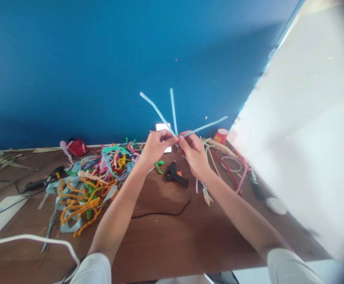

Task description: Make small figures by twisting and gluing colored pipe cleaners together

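Light blue pipe cleaners (160, 114) fan out from between my two hands, with three long ends pointing up and to the sides. My left hand (159, 146) pinches them at the joint with thumb and forefinger. Close against it, my right hand (193, 152) is closed on the same pipe cleaners, its thumb by the left thumb. The exact crossing point is hidden by my fingertips. Below the hands a black glue gun (176, 174) lies on the table. A phone with a bright screen (163, 127) stands behind my left hand.
Left of my arm spreads a heap of coloured pipe-cleaner pieces (86, 197). A second glue gun (44, 180) lies further left. Loose stems, a red cup (221, 136) and a tape ring (231, 164) are at right. A black cord (160, 214) crosses the brown table (172, 252).
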Demonstrator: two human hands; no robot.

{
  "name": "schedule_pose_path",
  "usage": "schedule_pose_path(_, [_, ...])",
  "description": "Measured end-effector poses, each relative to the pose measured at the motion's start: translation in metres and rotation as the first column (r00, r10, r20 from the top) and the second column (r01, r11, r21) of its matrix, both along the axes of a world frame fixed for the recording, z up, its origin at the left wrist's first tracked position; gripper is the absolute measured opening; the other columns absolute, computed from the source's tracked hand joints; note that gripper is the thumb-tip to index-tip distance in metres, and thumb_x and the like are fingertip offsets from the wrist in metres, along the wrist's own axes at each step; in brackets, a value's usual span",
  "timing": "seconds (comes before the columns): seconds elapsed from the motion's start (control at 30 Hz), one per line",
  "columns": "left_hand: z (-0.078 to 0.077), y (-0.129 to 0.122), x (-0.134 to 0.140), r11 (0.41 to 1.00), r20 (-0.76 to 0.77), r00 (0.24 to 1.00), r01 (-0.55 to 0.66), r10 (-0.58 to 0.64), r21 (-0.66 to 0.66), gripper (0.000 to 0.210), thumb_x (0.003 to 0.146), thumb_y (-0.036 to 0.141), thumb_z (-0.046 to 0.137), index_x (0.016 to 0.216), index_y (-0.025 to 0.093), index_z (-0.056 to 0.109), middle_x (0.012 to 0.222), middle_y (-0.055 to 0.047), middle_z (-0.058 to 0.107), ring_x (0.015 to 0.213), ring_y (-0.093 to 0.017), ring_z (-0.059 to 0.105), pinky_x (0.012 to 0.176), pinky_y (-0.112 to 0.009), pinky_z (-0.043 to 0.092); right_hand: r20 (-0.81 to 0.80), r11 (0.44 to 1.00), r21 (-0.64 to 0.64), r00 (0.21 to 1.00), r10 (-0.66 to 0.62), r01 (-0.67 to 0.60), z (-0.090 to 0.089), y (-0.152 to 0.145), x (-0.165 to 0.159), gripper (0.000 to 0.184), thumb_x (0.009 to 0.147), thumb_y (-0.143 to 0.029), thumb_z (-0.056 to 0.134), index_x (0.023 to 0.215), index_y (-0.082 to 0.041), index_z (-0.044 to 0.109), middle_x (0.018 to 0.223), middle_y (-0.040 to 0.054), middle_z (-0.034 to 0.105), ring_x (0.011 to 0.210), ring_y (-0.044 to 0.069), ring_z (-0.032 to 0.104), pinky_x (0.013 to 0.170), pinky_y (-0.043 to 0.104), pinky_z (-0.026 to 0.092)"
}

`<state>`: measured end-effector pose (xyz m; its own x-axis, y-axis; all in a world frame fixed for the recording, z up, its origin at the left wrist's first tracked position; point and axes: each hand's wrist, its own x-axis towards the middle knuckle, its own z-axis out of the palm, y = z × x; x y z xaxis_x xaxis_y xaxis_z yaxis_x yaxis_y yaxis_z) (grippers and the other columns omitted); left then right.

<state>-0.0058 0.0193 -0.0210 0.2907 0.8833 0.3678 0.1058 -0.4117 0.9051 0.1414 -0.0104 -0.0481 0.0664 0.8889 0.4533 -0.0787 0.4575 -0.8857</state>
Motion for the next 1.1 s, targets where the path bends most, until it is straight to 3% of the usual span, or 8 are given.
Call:
schedule_pose_path(0.13, [-0.002, 0.0, -0.003, 0.99, 0.074, 0.993, 0.098, -0.091, -0.105, 0.034, 0.073, 0.045, 0.078, 0.078, 0.013, 0.067, 0.073, -0.001, 0.065, 0.069, -0.012, 0.056, 0.068, -0.025, 0.043, 0.114, 0.995, 0.065, 0.99, -0.086, 0.079, 0.003, -0.004, 0.001, 0.024, 0.089, -0.049, 0.062, 0.09, -0.025, 0.062, 0.066, -0.0028, 0.054, 0.06, 0.014, 0.05, 0.059, 0.028, 0.041])
schedule_pose_path(0.37, [0.0, 0.0, -0.009, 0.986, 0.059, 0.992, 0.117, -0.111, -0.12, 0.035, 0.071, 0.048, 0.079, 0.074, 0.015, 0.068, 0.07, -0.001, 0.063, 0.066, -0.011, 0.054, 0.065, -0.025, 0.043, 0.269, 0.967, 0.224, 0.945, -0.184, 0.124, 0.008, -0.008, 0.007, 0.023, 0.092, -0.046, 0.059, 0.093, -0.024, 0.068, 0.079, 0.0012, 0.063, 0.069, 0.017, 0.058, 0.063, 0.03, 0.043])
schedule_pose_path(0.57, [0.009, -0.009, -0.007, 0.942, 0.185, 0.963, 0.238, -0.197, -0.236, 0.036, 0.065, 0.047, 0.084, 0.068, 0.016, 0.066, 0.065, 0.0, 0.061, 0.061, -0.009, 0.053, 0.06, -0.025, 0.042, 0.295, 0.953, 0.299, 0.945, -0.143, 0.051, 0.013, -0.007, 0.013, 0.023, 0.092, -0.045, 0.06, 0.092, -0.024, 0.069, 0.091, 0.0042, 0.066, 0.074, 0.018, 0.059, 0.067, 0.033, 0.046])
schedule_pose_path(0.8, [0.012, -0.016, 0.001, 0.827, 0.361, 0.899, 0.39, -0.247, -0.405, 0.037, 0.054, 0.042, 0.092, 0.065, 0.016, 0.068, 0.064, 0.001, 0.061, 0.057, -0.006, 0.05, 0.057, -0.023, 0.043, 0.255, 0.941, 0.333, 0.966, -0.037, -0.051, 0.019, -0.007, 0.024, 0.019, 0.088, -0.044, 0.066, 0.088, -0.026, 0.074, 0.086, 0.0049, 0.066, 0.073, 0.018, 0.061, 0.064, 0.034, 0.048])
schedule_pose_path(0.93, [0.009, -0.017, 0.002, 0.756, 0.408, 0.862, 0.477, -0.302, -0.448, 0.035, 0.056, 0.041, 0.091, 0.067, 0.016, 0.069, 0.065, 0.001, 0.061, 0.055, -0.005, 0.048, 0.055, -0.022, 0.042, 0.307, 0.904, 0.405, 0.952, 0.006, -0.136, 0.026, -0.011, 0.03, 0.013, 0.089, -0.039, 0.067, 0.087, -0.029, 0.075, 0.079, 0.004, 0.066, 0.079, 0.02, 0.063, 0.071, 0.037, 0.052])
schedule_pose_path(1.1, [0.008, -0.02, 0.003, 0.721, 0.437, 0.84, 0.517, -0.322, -0.462, 0.034, 0.055, 0.038, 0.092, 0.066, 0.016, 0.068, 0.063, 0.001, 0.059, 0.053, -0.005, 0.046, 0.056, -0.026, 0.04, 0.34, 0.892, 0.401, 0.938, 0.065, -0.207, 0.032, -0.015, 0.035, 0.014, 0.09, -0.04, 0.066, 0.089, -0.028, 0.075, 0.08, 0.0047, 0.067, 0.081, 0.021, 0.065, 0.075, 0.04, 0.053])
